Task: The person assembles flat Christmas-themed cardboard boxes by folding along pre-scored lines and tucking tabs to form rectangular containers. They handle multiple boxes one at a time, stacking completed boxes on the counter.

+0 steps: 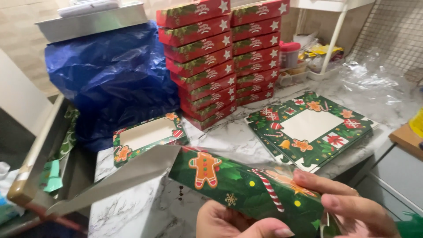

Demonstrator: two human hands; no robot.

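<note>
Both hands pinch one flat green cardboard box blank (246, 187) printed with gingerbread men and candy canes, held in the air over the front edge of the white marble countertop (132, 211). Left hand (238, 224) grips it from below, thumb on the near edge; right hand (352, 207) is closed on its right end, fingers on top. A grey unprinted flap (114, 178) hangs out to the left, not yet folded

Step, as I judge it: forming a flat blank into a box, first folds. Next move calls for creasing that flap along its score line while the other hand keeps the panel square

Counts:
- green windowed blanks lying flat: one pile (310, 130) at the right edge of the countertop, more than one sheet, exact number unclear; one single (147, 136) near the left edge, against the blue plastic bag (110, 75)
- red star-printed boxes, folded: two stacks at the back edge; left stack (200, 61) about ten, right stack (255, 50) about eight, lower layers hard to split
- one blank in hand

Clear plastic wrap (374, 79) lies crumpled at the back right corner; a white wire rack (326, 44) with small jars stands behind the stacks
</note>
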